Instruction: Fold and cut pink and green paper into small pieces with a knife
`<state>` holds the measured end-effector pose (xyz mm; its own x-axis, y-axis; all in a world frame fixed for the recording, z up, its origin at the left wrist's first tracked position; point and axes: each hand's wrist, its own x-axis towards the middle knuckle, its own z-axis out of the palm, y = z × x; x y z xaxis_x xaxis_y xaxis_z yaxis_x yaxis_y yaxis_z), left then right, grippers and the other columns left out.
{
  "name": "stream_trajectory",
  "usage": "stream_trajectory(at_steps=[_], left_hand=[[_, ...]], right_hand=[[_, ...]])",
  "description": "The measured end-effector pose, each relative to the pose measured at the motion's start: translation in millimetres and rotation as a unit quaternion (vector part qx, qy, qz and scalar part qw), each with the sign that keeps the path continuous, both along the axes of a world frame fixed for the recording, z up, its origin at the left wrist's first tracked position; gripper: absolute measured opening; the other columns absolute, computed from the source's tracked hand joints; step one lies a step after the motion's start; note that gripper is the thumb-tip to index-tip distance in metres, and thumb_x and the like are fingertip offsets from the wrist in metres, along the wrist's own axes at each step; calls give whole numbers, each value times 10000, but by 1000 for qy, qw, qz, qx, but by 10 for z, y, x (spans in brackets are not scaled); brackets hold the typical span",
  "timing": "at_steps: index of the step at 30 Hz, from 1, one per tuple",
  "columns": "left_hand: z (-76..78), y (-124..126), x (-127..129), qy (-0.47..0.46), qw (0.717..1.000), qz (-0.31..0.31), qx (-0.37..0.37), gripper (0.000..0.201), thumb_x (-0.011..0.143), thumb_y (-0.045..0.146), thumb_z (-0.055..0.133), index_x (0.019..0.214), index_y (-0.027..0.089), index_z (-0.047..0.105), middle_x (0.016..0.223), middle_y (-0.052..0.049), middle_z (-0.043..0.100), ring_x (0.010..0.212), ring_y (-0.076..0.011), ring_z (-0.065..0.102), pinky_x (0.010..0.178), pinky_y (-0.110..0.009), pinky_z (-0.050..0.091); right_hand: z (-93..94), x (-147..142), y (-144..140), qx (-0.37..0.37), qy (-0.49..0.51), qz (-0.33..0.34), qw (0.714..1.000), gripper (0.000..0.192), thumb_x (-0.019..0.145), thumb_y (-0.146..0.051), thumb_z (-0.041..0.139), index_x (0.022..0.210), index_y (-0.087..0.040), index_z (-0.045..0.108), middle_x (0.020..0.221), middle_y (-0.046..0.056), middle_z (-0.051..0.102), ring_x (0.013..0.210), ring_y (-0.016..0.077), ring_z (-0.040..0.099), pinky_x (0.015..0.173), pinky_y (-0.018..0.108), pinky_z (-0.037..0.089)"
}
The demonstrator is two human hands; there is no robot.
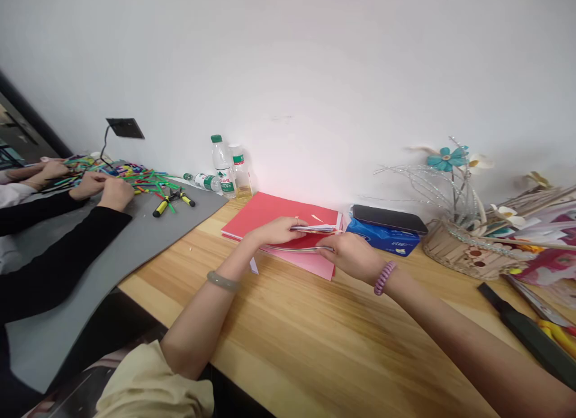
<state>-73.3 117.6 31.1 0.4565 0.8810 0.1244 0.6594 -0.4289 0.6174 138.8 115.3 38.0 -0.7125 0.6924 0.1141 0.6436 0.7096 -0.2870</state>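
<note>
On the near part of the light wooden table (pixel 315 340), a thin folded piece of pale paper (pixel 315 228) is pinched at its left edge by the closed fingers of the left hand (pixel 274 231). Just right of it, the right hand (pixel 353 256) is closed on a slim grey blade-like tool (pixel 299 248), too blurred to be identified. The paper is judged light, limp and easily creased, best held at its edges. Beneath lies a red and pink card stack (pixel 279 214); farther right, a blue tissue pack (pixel 382 237).

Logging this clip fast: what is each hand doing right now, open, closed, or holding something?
Left hand: closed on the folded paper, above the red sheets.
Right hand: closed on a thin grey strip.
</note>
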Motion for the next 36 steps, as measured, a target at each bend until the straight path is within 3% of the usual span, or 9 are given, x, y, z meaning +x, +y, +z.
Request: stream_trajectory(at_steps=[7,16,20,24,27,31,36], left_hand=[[-31,35,-6,11,998,41,39,308,735,247,581,1034,173,604,1083,-71,558,1094,-236,489,927,-307,384],[167,-66,-53,21,997,45,62,368,737,337,612,1056,182,513,1133,-66,509,1059,-201,498,860,-282,428],[114,-58,-11,84,995,9,52,433,667,295,688,1068,188,563,1082,-60,548,1076,-249,480,866,-318,415],[46,-24,10,133,990,-14,49,425,766,243,592,1187,200,552,1150,-69,551,1136,-249,454,931,-334,371],[39,-14,14,151,987,-27,54,362,827,237,532,1185,191,569,1213,-68,535,1179,-232,427,981,-319,335],[44,-20,13,163,985,-16,59,327,894,233,429,1185,169,564,1271,-72,514,1209,-224,408,1016,-328,311],[62,-40,4,165,984,5,61,348,922,257,351,1196,152,538,1266,-87,535,1194,-233,444,984,-341,360]], right_hand=[[87,-56,94,-49,-41,-40,997,302,875,-370,509,1121,-202,553,1154,65,557,942,184,566,789,391,486],[107,-39,125,-44,-46,-45,997,302,875,-368,508,1124,-202,550,1155,68,557,940,182,566,789,392,486],[74,-27,127,-6,-49,-53,997,299,876,-365,509,1122,-200,550,1144,68,561,927,176,570,777,385,490],[5,-2,-54,79,-54,-80,992,327,869,-361,522,1146,-187,532,1147,73,555,937,184,569,775,398,490],[-65,-7,-282,134,-82,-44,987,330,866,-356,528,1146,-182,532,1154,76,551,959,192,563,789,411,484],[-161,-88,-479,156,-140,23,977,312,867,-347,529,1129,-178,542,1130,73,564,931,181,572,771,392,492],[-216,-186,-460,182,-198,-8,963,355,860,-354,537,1165,-173,522,1166,83,546,966,198,564,792,415,484]])
